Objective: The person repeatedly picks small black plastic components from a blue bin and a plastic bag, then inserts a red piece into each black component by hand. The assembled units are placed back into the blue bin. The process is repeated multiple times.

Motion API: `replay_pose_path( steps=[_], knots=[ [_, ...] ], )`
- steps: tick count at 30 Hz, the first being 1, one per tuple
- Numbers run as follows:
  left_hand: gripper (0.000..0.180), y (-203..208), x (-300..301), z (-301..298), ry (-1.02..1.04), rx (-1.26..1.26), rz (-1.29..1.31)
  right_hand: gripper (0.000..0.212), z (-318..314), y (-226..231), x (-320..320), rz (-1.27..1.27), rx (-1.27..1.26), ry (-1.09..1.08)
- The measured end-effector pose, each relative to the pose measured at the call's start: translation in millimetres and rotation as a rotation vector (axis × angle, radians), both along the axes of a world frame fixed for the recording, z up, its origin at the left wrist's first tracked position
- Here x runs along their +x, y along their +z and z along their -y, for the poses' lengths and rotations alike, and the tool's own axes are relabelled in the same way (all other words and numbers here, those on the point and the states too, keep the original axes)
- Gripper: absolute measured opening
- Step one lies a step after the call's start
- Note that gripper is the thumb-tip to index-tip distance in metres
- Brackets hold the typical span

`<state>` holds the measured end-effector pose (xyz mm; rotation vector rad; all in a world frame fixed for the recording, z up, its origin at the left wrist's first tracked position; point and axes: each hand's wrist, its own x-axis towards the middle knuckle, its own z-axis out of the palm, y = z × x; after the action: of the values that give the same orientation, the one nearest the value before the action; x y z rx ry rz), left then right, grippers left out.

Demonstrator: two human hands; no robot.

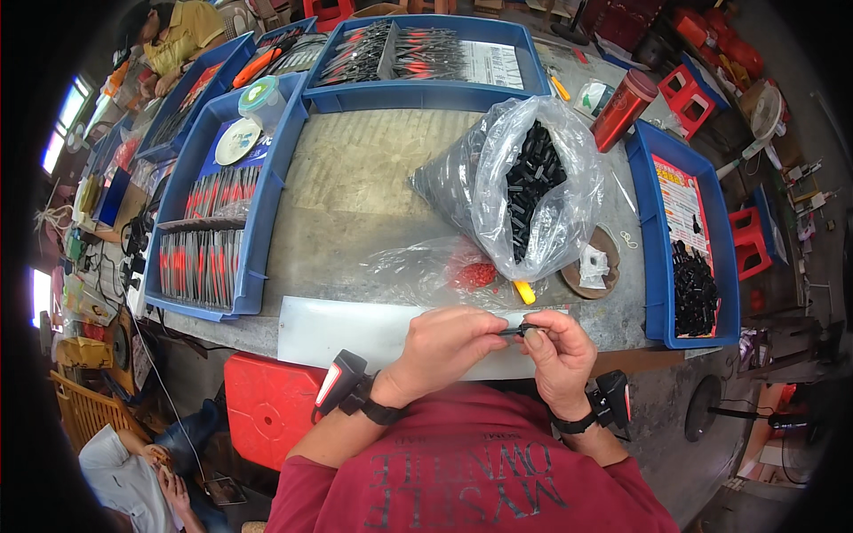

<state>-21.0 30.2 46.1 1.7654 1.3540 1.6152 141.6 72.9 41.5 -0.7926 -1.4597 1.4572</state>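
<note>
Close to the table's front edge, my left hand (451, 346) and my right hand (562, 357) meet over a white sheet (333, 330). Both pinch a thin black plastic piece (514, 331) between thumb and fingers; its exact kind is too small to make out. Just beyond them stands an opened clear plastic bag (490, 191) full of short black plastic parts (531, 182). In front of that bag lies a flat clear bag with tiny red pieces (473, 275). A yellow-handled tool (524, 291) sits nearest to my fingers, partly under the big bag.
Blue trays of red and black parts stand at left (253, 266) and far side (426, 99). At right, another blue tray (657, 333) holds black pieces. A red flask (625, 109) and a brown dish (582, 286) flank the bag. Other people sit at far left and lower left.
</note>
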Motion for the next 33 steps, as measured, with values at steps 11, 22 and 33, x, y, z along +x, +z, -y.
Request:
replay_pose_path(
  steps=[11,22,33],
  knots=[
    [0.016,-6.4,0.5,3.2,-0.119,-0.181,0.208,0.019,-1.5,0.2,-2.8,-0.084,-0.063,0.001],
    [0.013,-13.5,0.6,2.6,-0.121,-0.23,0.313,0.018,-1.3,0.6,-3.2,-0.104,-0.095,0.0],
    [0.012,-12.2,-1.3,1.8,-0.051,-0.201,0.182,0.018,-2.2,-0.2,-1.6,-0.052,-0.058,0.02]
  ],
)
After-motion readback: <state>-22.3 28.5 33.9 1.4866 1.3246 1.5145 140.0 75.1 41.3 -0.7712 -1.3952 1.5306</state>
